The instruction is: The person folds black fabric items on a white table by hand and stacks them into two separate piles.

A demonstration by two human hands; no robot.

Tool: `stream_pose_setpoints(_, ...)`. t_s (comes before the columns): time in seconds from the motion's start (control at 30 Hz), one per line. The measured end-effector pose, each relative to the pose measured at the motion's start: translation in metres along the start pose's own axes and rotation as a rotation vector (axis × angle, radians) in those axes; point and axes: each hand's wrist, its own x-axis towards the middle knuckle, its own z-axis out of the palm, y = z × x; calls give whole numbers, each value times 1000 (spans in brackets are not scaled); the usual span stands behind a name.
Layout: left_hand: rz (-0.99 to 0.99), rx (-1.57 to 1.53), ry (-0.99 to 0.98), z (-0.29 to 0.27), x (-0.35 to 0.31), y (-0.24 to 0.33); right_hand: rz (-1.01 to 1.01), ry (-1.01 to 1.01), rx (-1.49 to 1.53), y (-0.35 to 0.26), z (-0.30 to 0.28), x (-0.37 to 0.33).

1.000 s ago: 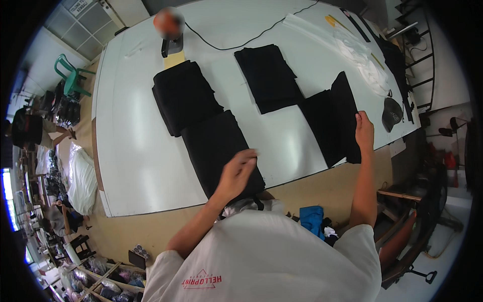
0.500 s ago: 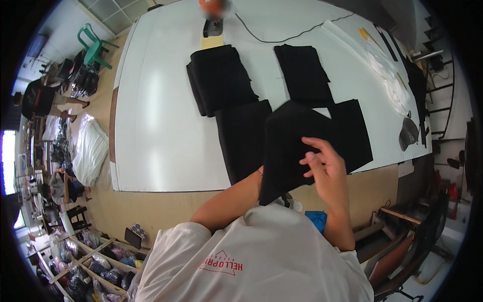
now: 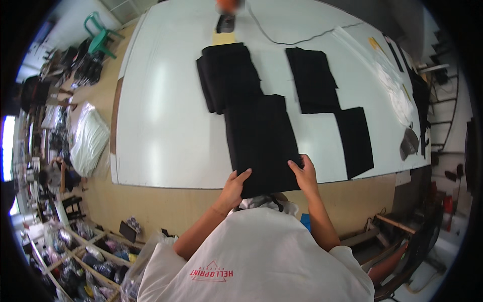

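Note:
A rectangular piece of black cloth lies toward the near edge of the white table, its near end reaching slightly past that edge. My left hand grips its near left corner, thumb on top and fingers underneath. On its right side my right hand holds the edge the same way. The cloth's far end meets a thick folded black stack. To the right lie another black stack and a black cloth piece that touches its near corner.
Beyond the thick stack is a blurred orange-topped tool on a yellow pad. A dark cable crosses the table's far part. Clear plastic sheeting and a grey cap lie at the right. A green chair stands far left.
The raised black cloth has come down and left onto the pile there. My left hand has come out from behind it, and my right hand has closed on its edge.

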Motion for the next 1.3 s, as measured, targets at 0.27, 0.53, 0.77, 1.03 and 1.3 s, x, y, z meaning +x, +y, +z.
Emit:
stream_pose_setpoints(0.27, -51, 211, 107, -20, -19, -6, -130, 742, -1024, 111, -144, 80)
stream_pose_setpoints(0.53, 444, 1013, 429, -51, -20, 10, -19, 504, -991, 126, -212, 100)
stream_pose_setpoints(0.77, 640, 909, 83, -11, 26, -19, -19, 321, -37, 65, -266, 78)
stream_pose_setpoints(1.03, 632, 930, 6, 12, 51, -49, -18, 168, 304, -73, -221, 31)
stream_pose_setpoints(1.3, 549, 875, -64, 17, 52, -37, -180, 49, -671, -171, -82, -9)
